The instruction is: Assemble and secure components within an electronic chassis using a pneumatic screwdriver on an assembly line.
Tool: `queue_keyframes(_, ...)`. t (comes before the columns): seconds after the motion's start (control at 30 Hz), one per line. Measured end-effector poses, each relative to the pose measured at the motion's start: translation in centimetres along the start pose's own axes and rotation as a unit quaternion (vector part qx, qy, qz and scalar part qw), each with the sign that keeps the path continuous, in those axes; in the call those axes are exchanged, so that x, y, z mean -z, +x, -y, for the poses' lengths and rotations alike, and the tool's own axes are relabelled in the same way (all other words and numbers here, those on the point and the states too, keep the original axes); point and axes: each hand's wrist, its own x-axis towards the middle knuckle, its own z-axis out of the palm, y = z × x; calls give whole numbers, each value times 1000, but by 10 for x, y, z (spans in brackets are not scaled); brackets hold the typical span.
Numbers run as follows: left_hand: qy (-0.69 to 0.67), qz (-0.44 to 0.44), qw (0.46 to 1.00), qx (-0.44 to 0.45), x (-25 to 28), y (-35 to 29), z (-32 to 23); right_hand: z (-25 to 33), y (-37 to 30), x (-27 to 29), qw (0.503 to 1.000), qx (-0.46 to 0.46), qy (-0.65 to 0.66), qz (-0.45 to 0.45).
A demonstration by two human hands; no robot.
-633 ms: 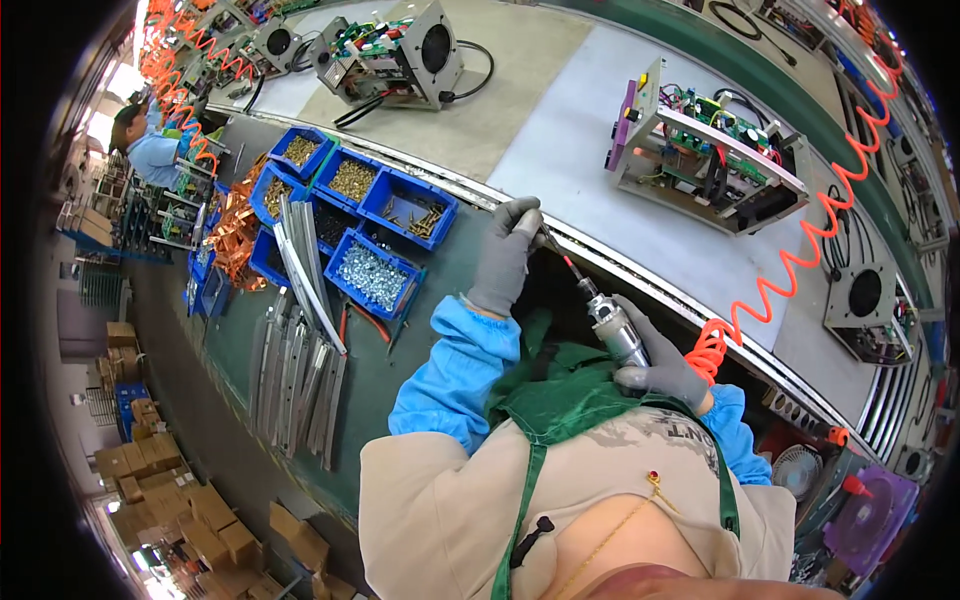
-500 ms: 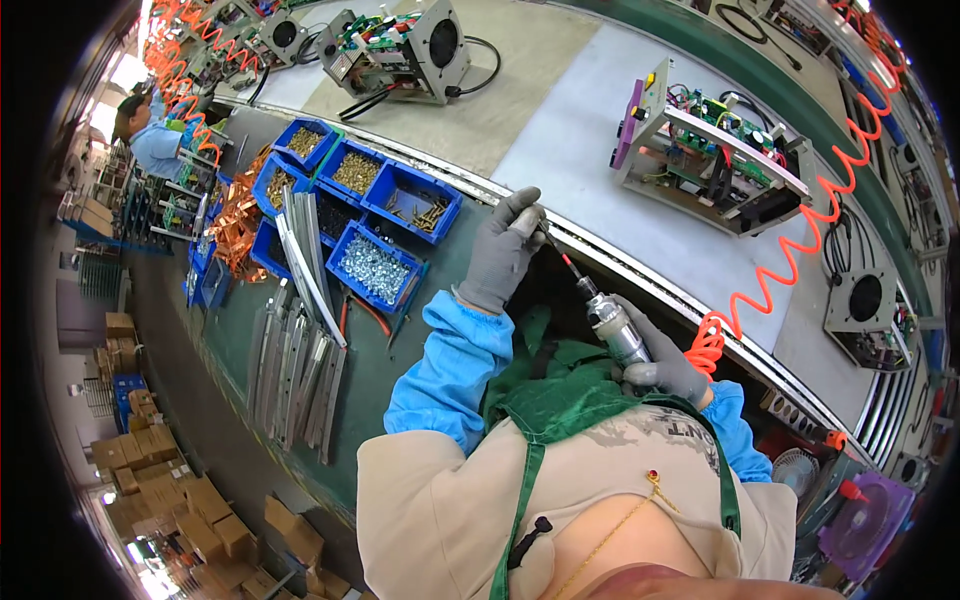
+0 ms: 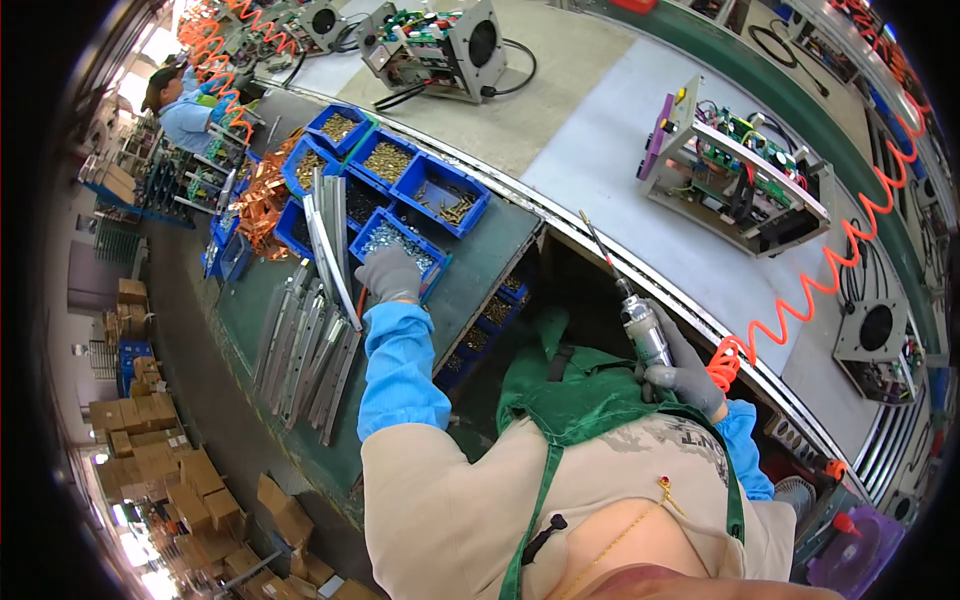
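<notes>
My right hand [image 3: 690,375], in a grey glove, is wrapped round a silver pneumatic screwdriver [image 3: 645,332]. Its long bit [image 3: 598,240] points up and away toward the bench rail. A coiled orange air hose [image 3: 728,362] runs beside that hand. My left hand [image 3: 392,273], gloved too, is at the near edge of a blue bin of small silver fasteners [image 3: 398,238]. Its fingers look curled in; whether they pinch any of the pieces is hidden. Just left of this hand lie long metal strips [image 3: 310,350] in a loose pile.
More blue bins hold brass-coloured screws [image 3: 388,162]. Copper-coloured pieces [image 3: 262,205] are heaped beyond them. An open-framed electronic unit [image 3: 745,170] stands on the bench at right, another unit [image 3: 440,50] farther off. A co-worker [image 3: 185,110] is at the far left.
My left hand has moved from the screwdriver's bit tip leftward and down to the bin of silver fasteners. My right hand keeps hold of the screwdriver. The view has shifted slightly.
</notes>
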Motion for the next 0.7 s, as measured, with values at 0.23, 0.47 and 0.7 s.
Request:
queue_keyframes(0.23, -191, -105, 974, 64, -25, 27, 10, -5, -16, 12, 999, 14, -34, -29)
queue_keyframes(0.47, -518, -294, 803, -24, 9, 34, -17, -9, -47, 32, 988, 74, 99, -95)
queue_keyframes(0.7, -654, -120, 573, -479, 193, -56, -233, 17, -55, 40, 946, 154, 98, -267)
